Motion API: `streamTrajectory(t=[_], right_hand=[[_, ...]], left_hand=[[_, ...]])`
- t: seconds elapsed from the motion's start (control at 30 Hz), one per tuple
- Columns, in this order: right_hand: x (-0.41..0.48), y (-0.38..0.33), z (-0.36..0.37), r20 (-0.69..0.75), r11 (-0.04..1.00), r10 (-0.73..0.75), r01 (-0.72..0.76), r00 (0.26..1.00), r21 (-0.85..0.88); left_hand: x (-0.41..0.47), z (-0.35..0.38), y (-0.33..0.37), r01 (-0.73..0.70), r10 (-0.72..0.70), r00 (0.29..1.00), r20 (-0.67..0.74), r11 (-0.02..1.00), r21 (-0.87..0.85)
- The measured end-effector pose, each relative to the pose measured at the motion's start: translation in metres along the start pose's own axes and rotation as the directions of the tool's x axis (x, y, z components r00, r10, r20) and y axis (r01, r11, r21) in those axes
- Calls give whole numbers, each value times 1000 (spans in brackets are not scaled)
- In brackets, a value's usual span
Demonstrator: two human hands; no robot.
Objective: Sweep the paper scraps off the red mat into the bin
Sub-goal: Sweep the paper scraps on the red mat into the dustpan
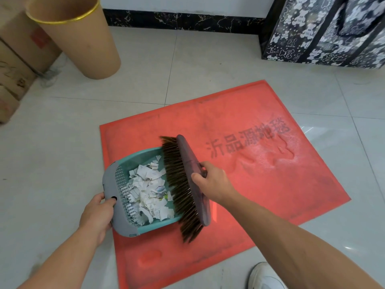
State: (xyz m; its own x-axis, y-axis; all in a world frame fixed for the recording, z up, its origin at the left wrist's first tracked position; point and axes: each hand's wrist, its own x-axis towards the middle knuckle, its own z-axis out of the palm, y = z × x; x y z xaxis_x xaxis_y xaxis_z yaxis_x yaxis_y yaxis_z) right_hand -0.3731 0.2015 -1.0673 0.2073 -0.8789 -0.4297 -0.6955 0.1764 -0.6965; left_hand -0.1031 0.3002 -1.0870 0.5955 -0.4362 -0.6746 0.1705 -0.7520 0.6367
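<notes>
A red mat with dark characters lies on the tiled floor. On its left part sits a teal and grey dustpan holding a heap of white paper scraps. My left hand grips the dustpan's grey back end. My right hand grips the back of a brown-bristled brush, whose bristles stand at the dustpan's mouth against the scraps. A tall tan bin with a gold rim stands at the far left.
Cardboard boxes stand left of the bin. A black and white patterned bag stands at the far right against the wall. A white shoe shows at the bottom edge, right of the mat.
</notes>
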Motion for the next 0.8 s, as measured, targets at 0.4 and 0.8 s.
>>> streamTrajectory(t=[0.4,0.8], right_hand=[[16,37,-44,-213,979,-55,11,975,-204],[3,3,-4,-37,986,-139,134,990,-97]], left_hand=[[-1,-12,-1,-35,47,995,-92,991,130],[-5,-12,-8,-53,66,995,-80,986,155]])
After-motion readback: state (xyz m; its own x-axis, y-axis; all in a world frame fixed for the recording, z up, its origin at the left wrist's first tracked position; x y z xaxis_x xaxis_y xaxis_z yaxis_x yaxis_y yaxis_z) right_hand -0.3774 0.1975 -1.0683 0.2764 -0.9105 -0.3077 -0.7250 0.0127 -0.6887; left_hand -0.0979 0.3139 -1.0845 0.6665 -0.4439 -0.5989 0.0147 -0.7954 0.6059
